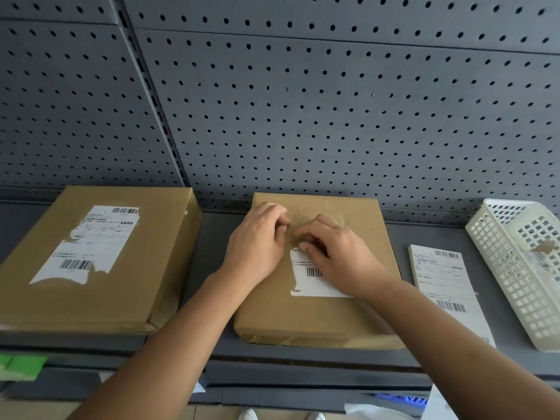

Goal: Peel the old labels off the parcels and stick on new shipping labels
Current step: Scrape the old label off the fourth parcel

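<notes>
A brown paper parcel (pixel 333 313) lies in the middle of the grey shelf (pixel 212 268). The lower part of an old white label (pixel 309 283) with a barcode still sticks to it; above that the paper is bare and scuffed. My left hand (pixel 257 241) rests on the parcel's upper left with fingers curled at the label's torn top edge. My right hand (pixel 333 253) pinches that top edge with curled fingertips. A second, larger parcel (pixel 45 298) sits at the left, with a partly torn white label (pixel 91 241).
A stack of new shipping labels (pixel 445 283) lies right of the middle parcel. A white plastic basket (pixel 497 274) at the far right holds peeled scraps. A grey pegboard wall (pixel 303 116) backs the shelf. Green paper (pixel 21 365) sits below left.
</notes>
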`<action>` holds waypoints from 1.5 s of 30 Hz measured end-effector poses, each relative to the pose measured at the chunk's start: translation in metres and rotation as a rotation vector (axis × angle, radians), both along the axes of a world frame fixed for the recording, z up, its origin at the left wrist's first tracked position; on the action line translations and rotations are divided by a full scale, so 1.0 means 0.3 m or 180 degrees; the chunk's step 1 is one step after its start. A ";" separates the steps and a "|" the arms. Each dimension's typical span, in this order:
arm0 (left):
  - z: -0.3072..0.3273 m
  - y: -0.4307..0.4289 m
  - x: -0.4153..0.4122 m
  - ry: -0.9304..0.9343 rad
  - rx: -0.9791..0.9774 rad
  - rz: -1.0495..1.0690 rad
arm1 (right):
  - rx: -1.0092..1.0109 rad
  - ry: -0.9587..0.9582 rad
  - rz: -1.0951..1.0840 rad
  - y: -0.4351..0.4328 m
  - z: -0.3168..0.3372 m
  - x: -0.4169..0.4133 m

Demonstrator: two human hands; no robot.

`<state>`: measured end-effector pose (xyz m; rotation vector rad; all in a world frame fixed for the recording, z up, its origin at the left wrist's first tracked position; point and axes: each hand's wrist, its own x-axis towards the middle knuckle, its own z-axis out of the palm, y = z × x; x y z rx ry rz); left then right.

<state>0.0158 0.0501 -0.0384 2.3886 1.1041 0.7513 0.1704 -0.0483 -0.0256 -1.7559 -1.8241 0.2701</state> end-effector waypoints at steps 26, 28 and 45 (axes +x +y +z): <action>0.011 -0.010 -0.005 0.0023 0.0005 0.0017 | -0.0002 -0.0184 0.0399 -0.042 0.016 0.027; 0.013 -0.012 -0.005 0.0032 0.0002 0.0012 | -0.0079 0.0103 0.0379 -0.058 0.027 0.041; 0.019 -0.014 -0.006 0.0066 -0.0042 0.0008 | -0.0173 0.0608 0.0346 -0.161 0.093 0.055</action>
